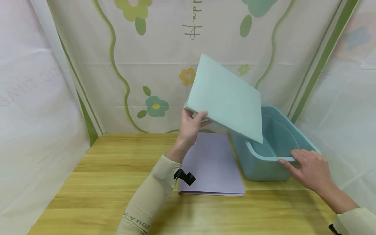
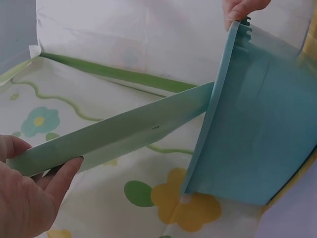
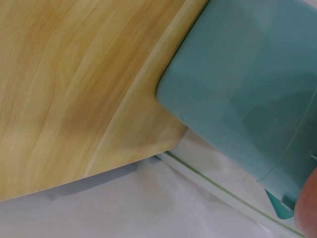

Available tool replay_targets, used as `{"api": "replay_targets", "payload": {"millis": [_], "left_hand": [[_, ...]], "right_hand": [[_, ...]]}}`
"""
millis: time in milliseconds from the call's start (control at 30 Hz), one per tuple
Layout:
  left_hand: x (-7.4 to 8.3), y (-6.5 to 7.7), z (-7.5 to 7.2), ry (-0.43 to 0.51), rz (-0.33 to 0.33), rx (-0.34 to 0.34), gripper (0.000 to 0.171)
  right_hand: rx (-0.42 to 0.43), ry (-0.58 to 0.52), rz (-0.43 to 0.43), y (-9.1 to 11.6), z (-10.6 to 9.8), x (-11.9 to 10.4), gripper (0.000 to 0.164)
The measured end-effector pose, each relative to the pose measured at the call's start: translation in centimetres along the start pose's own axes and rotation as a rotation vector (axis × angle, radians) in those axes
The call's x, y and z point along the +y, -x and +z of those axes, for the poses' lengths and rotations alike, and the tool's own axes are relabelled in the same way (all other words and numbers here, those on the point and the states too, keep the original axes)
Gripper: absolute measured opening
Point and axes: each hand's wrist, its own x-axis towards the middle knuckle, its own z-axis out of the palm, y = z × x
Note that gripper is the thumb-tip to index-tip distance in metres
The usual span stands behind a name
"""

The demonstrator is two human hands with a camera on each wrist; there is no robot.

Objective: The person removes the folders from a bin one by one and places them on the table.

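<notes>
My left hand (image 1: 189, 127) pinches a pale mint-green file folder (image 1: 227, 98) at its lower left corner, thumb on one side and fingers beneath. The folder is tilted in the air, and its far end overlaps the near-left rim of a blue plastic bin (image 1: 255, 168). In the left wrist view, the folder's narrow edge (image 2: 119, 124) runs from the left hand (image 2: 29, 193) to the bin's rim. My right hand (image 1: 314, 168) holds the bin's front rim, fingers over the edge; only a bit of that hand (image 3: 308, 208) shows in the right wrist view.
A lilac folder (image 1: 214, 163) lies flat on the wooden table (image 1: 117, 182), left of the bin and partly below the left arm. Behind the table hangs a white flowered curtain (image 1: 164, 58), with more white sheeting at both sides. The right wrist view shows a table edge close to the bin.
</notes>
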Motion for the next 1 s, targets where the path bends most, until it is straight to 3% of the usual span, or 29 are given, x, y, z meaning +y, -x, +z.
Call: {"api": "replay_targets", "payload": {"millis": [267, 1000], "left_hand": [[0.7, 0.0, -0.8, 0.002, -0.013, 0.048, 0.043], [2.4, -0.3, -4.2, -0.011, 0.039, 0.057, 0.046]], "right_hand": [[-0.003, -0.004, 0.009, 0.1, 0.0, 0.1, 0.052], [0.006, -0.015, 0.004, -0.3, 0.3, 0.1, 0.052]]}}
